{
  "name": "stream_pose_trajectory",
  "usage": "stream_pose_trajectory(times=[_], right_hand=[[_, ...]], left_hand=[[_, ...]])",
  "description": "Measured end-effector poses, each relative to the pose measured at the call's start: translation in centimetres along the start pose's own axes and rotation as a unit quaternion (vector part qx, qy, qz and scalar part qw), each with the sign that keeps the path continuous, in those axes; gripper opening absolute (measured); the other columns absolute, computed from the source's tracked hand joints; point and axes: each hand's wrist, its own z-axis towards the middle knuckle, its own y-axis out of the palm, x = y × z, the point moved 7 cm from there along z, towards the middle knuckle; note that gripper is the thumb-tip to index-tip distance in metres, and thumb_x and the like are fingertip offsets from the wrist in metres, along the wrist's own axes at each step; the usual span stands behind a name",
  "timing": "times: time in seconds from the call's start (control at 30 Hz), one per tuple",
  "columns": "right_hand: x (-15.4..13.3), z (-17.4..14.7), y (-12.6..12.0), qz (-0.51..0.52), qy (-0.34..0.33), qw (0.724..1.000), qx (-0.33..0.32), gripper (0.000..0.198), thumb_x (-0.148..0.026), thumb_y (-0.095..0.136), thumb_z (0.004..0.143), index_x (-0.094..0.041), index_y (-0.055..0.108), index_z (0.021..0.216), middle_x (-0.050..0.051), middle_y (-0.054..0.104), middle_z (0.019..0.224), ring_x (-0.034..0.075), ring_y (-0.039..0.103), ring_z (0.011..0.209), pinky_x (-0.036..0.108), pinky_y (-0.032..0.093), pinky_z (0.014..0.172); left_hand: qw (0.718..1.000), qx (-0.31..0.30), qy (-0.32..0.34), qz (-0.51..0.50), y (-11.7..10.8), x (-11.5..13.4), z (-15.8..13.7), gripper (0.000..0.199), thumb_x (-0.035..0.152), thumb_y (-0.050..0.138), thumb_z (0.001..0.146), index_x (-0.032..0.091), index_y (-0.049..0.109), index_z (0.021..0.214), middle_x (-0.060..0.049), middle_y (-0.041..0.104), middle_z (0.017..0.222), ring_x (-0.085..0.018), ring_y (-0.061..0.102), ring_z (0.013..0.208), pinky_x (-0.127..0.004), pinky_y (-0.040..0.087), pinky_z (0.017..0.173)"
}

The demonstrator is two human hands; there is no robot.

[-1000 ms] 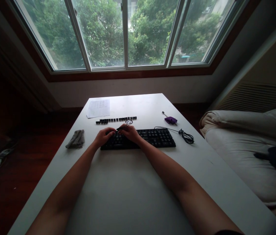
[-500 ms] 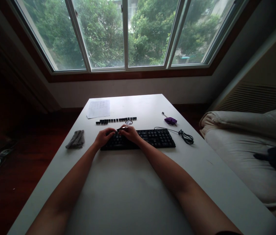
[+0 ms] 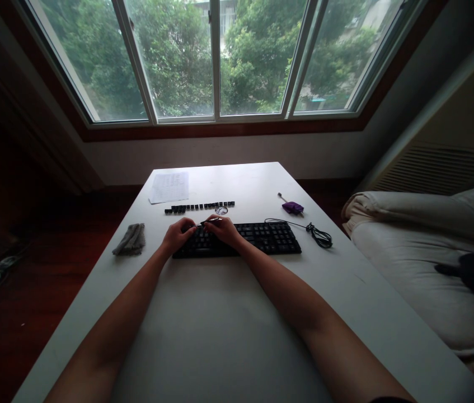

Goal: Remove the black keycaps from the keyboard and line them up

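A black keyboard (image 3: 257, 239) lies lengthwise before me on the white table. My left hand (image 3: 177, 235) rests over its left end, fingers curled and thumb pointing right; what those fingers grip, if anything, is hidden. Close beside it, my right hand (image 3: 223, 229) pinches a slim pen-like tool (image 3: 215, 220) with a dark tip and a shiny shaft, above the back row of keys. Behind the keyboard stands a row of loose black keycaps (image 3: 203, 206). Between that row and my right hand lies a clear ring-shaped object (image 3: 221, 210).
A grey cloth (image 3: 130, 239) lies at the left and a printed sheet (image 3: 169, 187) at the back left. On the right are the coiled keyboard cable (image 3: 319, 235) and a purple item with a brush-like handle (image 3: 292, 207). A cream sofa (image 3: 413, 263) flanks the table.
Both hands stay at the keyboard's back left. Only tiny finger shifts show; the keycaps and other things have not moved.
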Motion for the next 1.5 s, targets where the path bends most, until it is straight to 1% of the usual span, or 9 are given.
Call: stream_pose_trajectory(times=[0.13, 0.3, 0.57, 0.83, 0.93, 1.07, 1.2, 1.37, 1.5], right_hand=[[-0.1, 0.0, -0.1, -0.032, -0.005, 0.999, 0.004, 0.024, -0.043, 0.061, 0.089, -0.020, 0.069, 0.086, 0.001, 0.072, 0.072, 0.016, 0.067, 0.067, 0.027, 0.051, 0.069], [-0.2, 0.0, -0.1, -0.050, -0.001, 0.999, 0.003, 0.025, -0.043, 0.061, 0.089, -0.020, 0.069, 0.086, 0.001, 0.072, 0.072, 0.015, 0.066, 0.066, 0.026, 0.049, 0.068], [-0.9, 0.0, -0.2, -0.075, -0.014, 0.997, 0.003, 0.025, -0.041, 0.060, 0.090, -0.019, 0.070, 0.082, 0.001, 0.072, 0.073, 0.014, 0.065, 0.066, 0.024, 0.047, 0.068], [-1.1, -0.1, -0.3, -0.061, -0.010, 0.998, 0.007, 0.029, -0.045, 0.060, 0.090, -0.019, 0.070, 0.084, 0.002, 0.072, 0.073, 0.015, 0.065, 0.067, 0.025, 0.048, 0.068], [-1.0, -0.1, -0.3, -0.062, -0.008, 0.998, -0.002, 0.029, -0.046, 0.060, 0.090, -0.019, 0.071, 0.085, 0.002, 0.072, 0.073, 0.015, 0.065, 0.068, 0.025, 0.049, 0.070], [-0.8, -0.1, 0.0, -0.063, -0.007, 0.998, -0.017, 0.028, -0.044, 0.060, 0.090, -0.019, 0.071, 0.086, 0.002, 0.073, 0.074, 0.016, 0.066, 0.069, 0.026, 0.050, 0.071], [-0.5, -0.1, 0.2, -0.038, 0.004, 0.999, -0.028, 0.027, -0.044, 0.061, 0.089, -0.019, 0.071, 0.088, 0.002, 0.073, 0.073, 0.016, 0.066, 0.069, 0.026, 0.050, 0.069], [-0.6, 0.0, 0.2, -0.045, -0.003, 0.998, -0.042, 0.027, -0.044, 0.060, 0.090, -0.019, 0.071, 0.088, 0.001, 0.073, 0.074, 0.016, 0.066, 0.070, 0.026, 0.050, 0.071], [-0.6, 0.0, 0.1, -0.052, -0.011, 0.998, -0.029, 0.028, -0.043, 0.059, 0.091, -0.019, 0.071, 0.087, 0.001, 0.073, 0.074, 0.015, 0.066, 0.069, 0.026, 0.050, 0.071]], left_hand=[[1.000, -0.012, 0.005, -0.004, 0.1, 0.2, 0.0, 0.028, 0.045, 0.064, 0.084, 0.022, 0.065, 0.099, -0.003, 0.073, 0.092, -0.019, 0.067, 0.084, -0.032, 0.054, 0.078], [1.000, -0.005, 0.012, 0.007, -0.1, 0.6, -0.1, 0.028, 0.044, 0.064, 0.084, 0.022, 0.066, 0.099, -0.003, 0.074, 0.092, -0.020, 0.068, 0.084, -0.033, 0.054, 0.080], [0.999, -0.020, 0.028, 0.012, 0.2, 1.2, -0.2, 0.024, 0.041, 0.065, 0.084, 0.023, 0.066, 0.098, -0.002, 0.075, 0.095, -0.020, 0.069, 0.086, -0.034, 0.053, 0.085], [0.999, -0.016, 0.024, 0.019, 0.2, 0.8, -0.1, 0.027, 0.044, 0.063, 0.084, 0.023, 0.068, 0.101, -0.002, 0.075, 0.094, -0.020, 0.069, 0.086, -0.034, 0.054, 0.083], [0.999, -0.013, 0.020, 0.023, 0.2, 0.4, -0.1, 0.029, 0.046, 0.064, 0.084, 0.024, 0.069, 0.102, -0.002, 0.074, 0.094, -0.020, 0.068, 0.084, -0.033, 0.054, 0.081], [0.999, -0.017, 0.020, 0.022, 0.4, 0.2, -0.1, 0.029, 0.046, 0.064, 0.085, 0.025, 0.071, 0.103, -0.002, 0.074, 0.096, -0.021, 0.068, 0.087, -0.034, 0.054, 0.083], [0.999, -0.020, 0.037, 0.025, 0.4, 0.6, -0.1, 0.026, 0.043, 0.061, 0.088, 0.025, 0.072, 0.102, -0.003, 0.074, 0.101, -0.022, 0.068, 0.092, -0.035, 0.053, 0.086], [0.996, -0.028, 0.061, 0.057, 0.5, 1.5, 0.0, 0.025, 0.042, 0.058, 0.090, 0.026, 0.075, 0.097, -0.003, 0.074, 0.098, -0.022, 0.067, 0.090, -0.035, 0.052, 0.086], [0.996, -0.035, 0.060, 0.060, 0.4, 1.8, 0.0, 0.027, 0.043, 0.057, 0.090, 0.025, 0.075, 0.098, -0.004, 0.074, 0.097, -0.022, 0.067, 0.091, -0.034, 0.051, 0.086]])
